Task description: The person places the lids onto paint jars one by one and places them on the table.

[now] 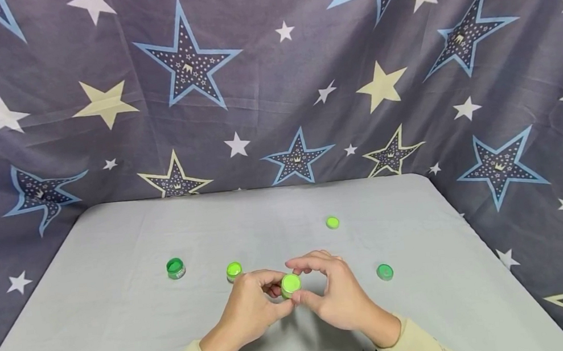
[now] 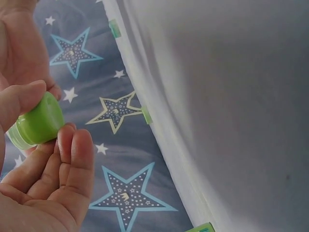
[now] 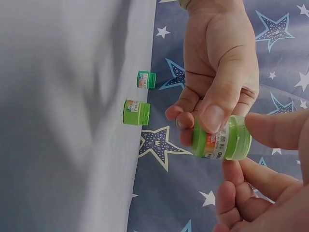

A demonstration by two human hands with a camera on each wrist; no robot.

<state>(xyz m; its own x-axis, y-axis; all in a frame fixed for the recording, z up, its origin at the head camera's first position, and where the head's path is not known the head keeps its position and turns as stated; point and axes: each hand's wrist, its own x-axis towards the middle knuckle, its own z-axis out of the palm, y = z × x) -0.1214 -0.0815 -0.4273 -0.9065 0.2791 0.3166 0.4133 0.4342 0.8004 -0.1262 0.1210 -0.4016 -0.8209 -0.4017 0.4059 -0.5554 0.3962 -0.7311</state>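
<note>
My left hand (image 1: 254,304) holds a small lime-green jar (image 3: 212,140) by its body, thumb across the printed label. Its round lid (image 1: 290,283) faces up and toward the right in the head view. My right hand (image 1: 337,292) is spread around the lid, with the thumb at the lid's edge. In the head view a gap shows between its forefinger and the lid. In the left wrist view the jar's green base (image 2: 43,118) lies between the left thumb and fingers.
On the grey-covered table (image 1: 97,332) stand a dark green jar (image 1: 175,268) and a lime jar (image 1: 234,271) left of the hands. A lime lid (image 1: 332,223) and a green lid (image 1: 385,271) lie to the right. A star-patterned cloth (image 1: 272,85) hangs behind the table.
</note>
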